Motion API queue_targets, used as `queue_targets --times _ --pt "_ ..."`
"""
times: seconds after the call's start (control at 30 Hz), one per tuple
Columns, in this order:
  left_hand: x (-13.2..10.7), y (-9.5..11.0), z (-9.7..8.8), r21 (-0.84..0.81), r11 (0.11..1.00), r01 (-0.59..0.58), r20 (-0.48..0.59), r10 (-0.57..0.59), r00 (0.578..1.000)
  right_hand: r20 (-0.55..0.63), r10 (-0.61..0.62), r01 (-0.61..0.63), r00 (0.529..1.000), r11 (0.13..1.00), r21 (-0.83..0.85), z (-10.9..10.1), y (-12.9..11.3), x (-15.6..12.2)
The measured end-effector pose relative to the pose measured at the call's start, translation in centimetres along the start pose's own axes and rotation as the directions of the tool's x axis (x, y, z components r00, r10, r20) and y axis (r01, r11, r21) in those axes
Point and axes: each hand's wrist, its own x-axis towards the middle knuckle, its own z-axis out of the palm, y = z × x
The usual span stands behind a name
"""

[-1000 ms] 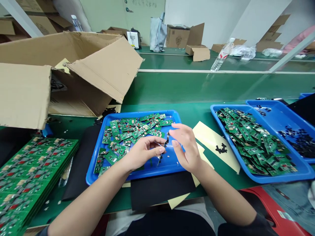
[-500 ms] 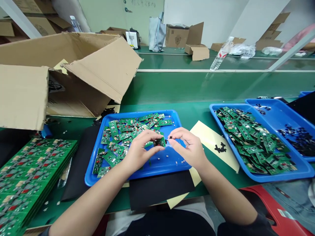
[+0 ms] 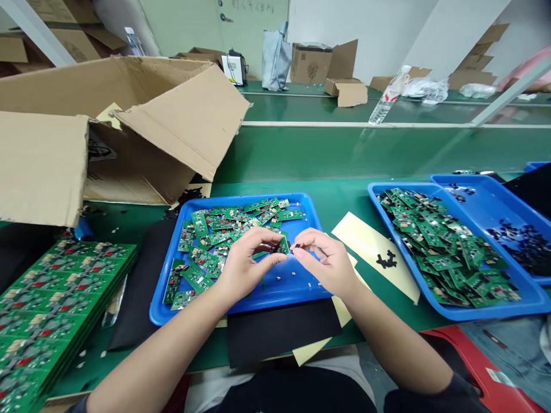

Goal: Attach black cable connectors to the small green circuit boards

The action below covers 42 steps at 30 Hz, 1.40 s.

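Over the near part of a blue tray [image 3: 275,289] my two hands meet. My left hand [image 3: 245,261] is closed on a small green circuit board [image 3: 282,246], pinched between thumb and fingers. My right hand [image 3: 325,261] pinches a tiny black part [image 3: 296,246] against the board's right edge. Many loose green circuit boards [image 3: 228,229] lie in the tray's far and left part. A few tiny pale bits [image 3: 294,273] lie on the bare blue floor under my hands.
A second blue tray [image 3: 451,310] of green boards sits to the right, and a third [image 3: 495,201] with small black parts behind it. Panels of uncut boards [image 3: 51,292] are stacked at the left. An open cardboard box [image 3: 129,115] lies at the back left. A yellow sheet [image 3: 370,244] carries black pieces.
A second ago my right hand was open and raised beside the left. Since then it closed into a pinch and came down against the board held in my left hand.
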Motion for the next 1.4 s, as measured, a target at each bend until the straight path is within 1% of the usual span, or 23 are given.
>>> queue_targets --times 0.13,0.17,0.23,0.3,0.37,0.47,0.57,0.67,0.8,0.87,0.97,1.07,1.13,1.23,1.33,1.4 --pt "0.1 -0.1 -0.2 -0.031 0.999 0.020 -0.058 -0.022 0.998 0.098 -0.008 0.006 0.995 1.000 0.023 0.0 -0.3 -0.1" --pt "0.2 -0.1 -0.3 -0.038 0.999 0.024 -0.075 -0.027 0.997 0.109 -0.005 0.001 0.994 0.999 0.039 -0.1 -0.3 -0.1" --pt "0.3 -0.3 -0.4 -0.047 0.999 0.017 -0.103 -0.022 0.994 0.082 0.034 -0.041 0.996 0.995 0.093 0.0 -0.2 -0.1" --pt "0.3 -0.4 -0.4 -0.040 0.999 -0.018 -0.107 0.013 0.994 0.041 0.107 -0.112 0.993 0.979 0.170 0.0 -0.1 0.0" --pt "0.3 -0.5 -0.4 -0.013 0.998 -0.069 -0.087 0.068 0.994 0.061 0.172 -0.182 0.983 0.956 0.229 0.0 0.0 0.1" --pt "0.3 -0.5 -0.4 0.077 0.984 -0.158 -0.057 0.163 0.985 0.135 0.242 -0.267 0.961 0.936 0.228 0.0 0.1 0.3" --pt "0.4 -0.4 -0.5 0.140 0.965 -0.224 -0.030 0.230 0.973 0.162 0.283 -0.312 0.945 0.929 0.200 0.1 0.0 0.3" --pt "0.4 -0.2 -0.5 0.133 0.967 -0.217 -0.014 0.220 0.975 0.169 0.291 -0.323 0.942 0.924 0.204 0.1 -0.1 0.4" --pt "0.2 -0.2 -0.5 0.072 0.986 -0.147 0.011 0.147 0.989 0.190 0.274 -0.314 0.943 0.922 0.227 0.2 0.0 0.4" --pt "0.1 -0.2 -0.5 0.019 0.994 -0.106 0.037 0.105 0.994 0.185 0.261 -0.298 0.947 0.930 0.214 0.1 0.1 0.3" --pt "0.0 -0.1 -0.5 -0.053 0.996 -0.069 0.077 0.073 0.994 0.171 0.238 -0.265 0.956 0.952 0.156 0.0 0.2 0.3" --pt "0.1 0.0 -0.6 -0.128 0.991 -0.027 0.119 0.042 0.992 0.155 0.187 -0.202 0.970 0.975 0.092 -0.1 0.0 0.3" --pt "0.2 0.2 -0.6 -0.168 0.986 0.012 0.151 0.014 0.988 0.123 0.119 -0.124 0.985 0.992 0.034 -0.1 -0.1 0.3" --pt "0.2 0.3 -0.6 -0.185 0.979 0.088 0.183 -0.054 0.982 0.061 -0.037 0.044 0.997 0.993 -0.107 0.1 -0.3 0.3" --pt "0.2 0.5 -0.5 -0.203 0.964 0.169 0.199 -0.128 0.971 0.005 -0.198 0.192 0.980 0.943 -0.271 0.4 -0.3 0.3" --pt "0.2 0.5 -0.4 -0.248 0.945 0.211 0.213 -0.159 0.964 -0.018 -0.263 0.239 0.965 0.903 -0.356 0.6 -0.2 0.1"
